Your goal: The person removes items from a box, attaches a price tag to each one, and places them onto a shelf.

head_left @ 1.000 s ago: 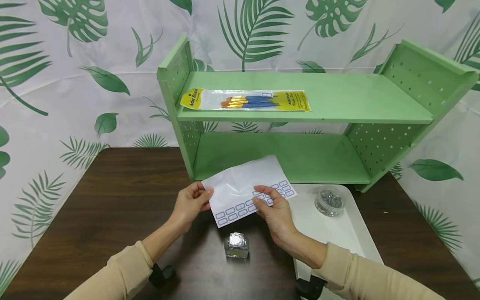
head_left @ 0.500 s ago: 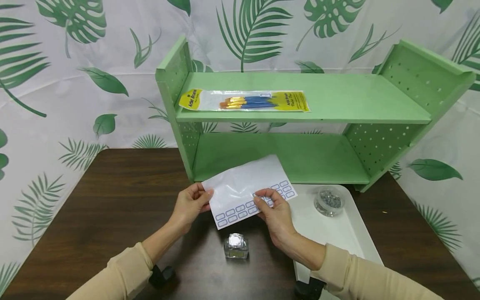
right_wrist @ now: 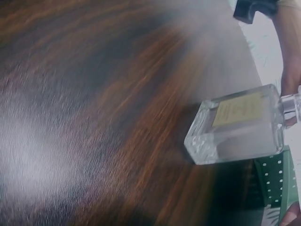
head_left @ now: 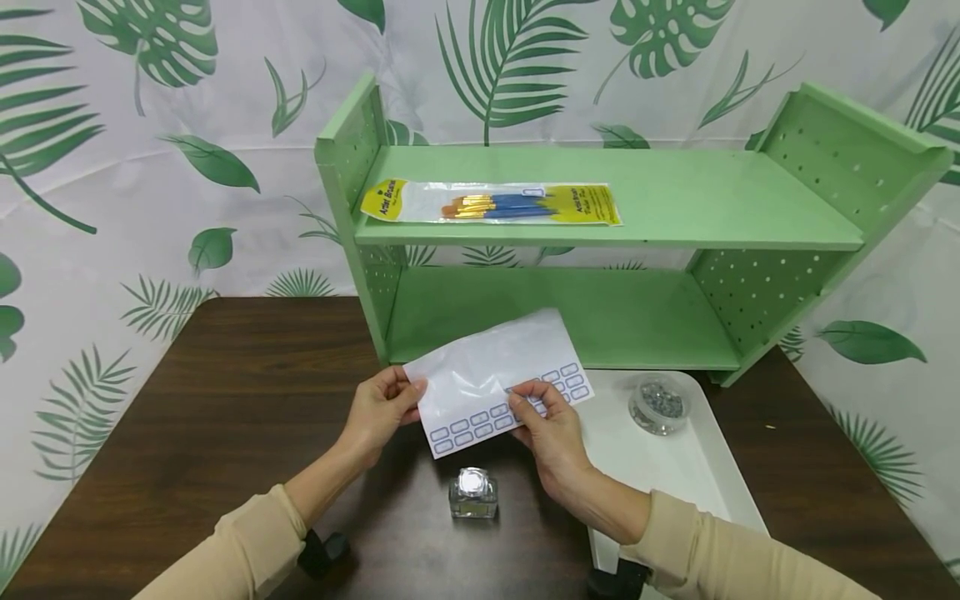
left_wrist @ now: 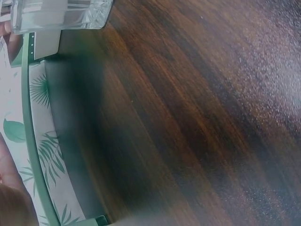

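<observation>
A white sheet of blue-bordered label stickers [head_left: 480, 367] is held up over the table in the head view. My left hand [head_left: 382, 408] pinches its left edge between thumb and fingers. At the label rows along the lower edge, the thumb and index finger of my right hand [head_left: 551, 429] pinch the sheet, covering some labels. Below the sheet, a square clear glass bottle [head_left: 473, 493] stands upright on the dark wood table. The right wrist view shows a pale yellow label on this glass bottle [right_wrist: 240, 127]; only its lower part [left_wrist: 61, 14] appears in the left wrist view.
Behind the sheet stands a green two-tier shelf [head_left: 675, 196], bearing a packet of artist brushes [head_left: 491, 202] on its upper board. To the right, a white tray [head_left: 652, 475] holds a round clear tub [head_left: 660, 403] of small grey pieces. A leaf-patterned cloth [head_left: 247, 108] hangs behind.
The right thumb and index finger have shifted slightly right along the label rows. My left hand keeps its pinch, and the bottle stays in place.
</observation>
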Tool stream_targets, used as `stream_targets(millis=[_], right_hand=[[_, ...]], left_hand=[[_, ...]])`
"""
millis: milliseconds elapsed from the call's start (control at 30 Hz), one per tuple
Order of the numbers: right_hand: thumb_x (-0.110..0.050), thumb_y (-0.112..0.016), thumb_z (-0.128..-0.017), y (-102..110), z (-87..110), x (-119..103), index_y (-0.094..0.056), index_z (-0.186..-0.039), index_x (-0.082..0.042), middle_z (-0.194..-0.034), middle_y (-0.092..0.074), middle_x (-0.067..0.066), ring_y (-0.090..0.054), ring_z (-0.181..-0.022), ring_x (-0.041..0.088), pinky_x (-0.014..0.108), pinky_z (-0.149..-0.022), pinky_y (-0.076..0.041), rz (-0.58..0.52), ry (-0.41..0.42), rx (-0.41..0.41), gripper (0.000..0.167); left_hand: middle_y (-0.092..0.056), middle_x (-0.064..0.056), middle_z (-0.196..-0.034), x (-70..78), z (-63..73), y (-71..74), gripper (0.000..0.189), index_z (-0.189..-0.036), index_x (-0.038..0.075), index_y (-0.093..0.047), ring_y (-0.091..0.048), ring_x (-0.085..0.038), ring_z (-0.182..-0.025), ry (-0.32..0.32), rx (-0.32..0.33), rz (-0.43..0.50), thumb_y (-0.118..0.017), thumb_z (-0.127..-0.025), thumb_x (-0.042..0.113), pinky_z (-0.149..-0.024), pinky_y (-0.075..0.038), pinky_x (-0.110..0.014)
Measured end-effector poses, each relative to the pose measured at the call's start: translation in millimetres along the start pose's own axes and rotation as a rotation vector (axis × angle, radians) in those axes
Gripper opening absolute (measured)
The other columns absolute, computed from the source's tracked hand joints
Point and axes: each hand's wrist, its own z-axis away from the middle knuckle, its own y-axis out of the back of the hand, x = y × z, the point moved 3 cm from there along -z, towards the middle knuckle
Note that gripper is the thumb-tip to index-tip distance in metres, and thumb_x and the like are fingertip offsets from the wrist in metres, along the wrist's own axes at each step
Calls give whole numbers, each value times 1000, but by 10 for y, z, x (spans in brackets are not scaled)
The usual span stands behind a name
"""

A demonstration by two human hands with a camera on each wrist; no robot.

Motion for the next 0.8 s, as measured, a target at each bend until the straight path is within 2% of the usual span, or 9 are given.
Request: stream_targets(millis=[333,467,667,800], right_hand=[[-5,-60,-90,28,23,-56,-62,-81,-23,-78,-60,-11,-57,-69,2,20,-68,-46,-37,-33,26,20],[-5,-60,-90,107,5,-110,-63,-77,-27,-83,-59,-12,-56,-74,1,22,-76,-47,-23,-23,64,25],[-9,-64,-89,262,-12,-274,-64,-78,-27,-80,-61,-16,-53,-78,1,19,-77,-43,55,39,154,21],[-9,-66,-87,312,-11,-394,-64,-77,-27,-81,-61,-15,-54,-82,4,19,-80,-44,85,89,176,21]], left_hand=[[-58,3,-72,-7,-14,81,20,-106,-9,-56,-57,-4,-65,-1,26,-38,-58,-92,5,-59,-52,-17],[-58,4,-73,-31,-27,186,21,-108,-9,-56,-58,-4,-66,5,32,-70,-57,-93,6,-61,-52,-17],[-59,5,-75,-43,-24,393,25,-112,-9,-55,-57,-4,-68,25,35,-116,-57,-94,8,-62,-52,-18],[-59,7,-75,-75,-32,510,26,-112,-10,-55,-56,-4,-68,43,30,-147,-57,-94,8,-61,-51,-18]])
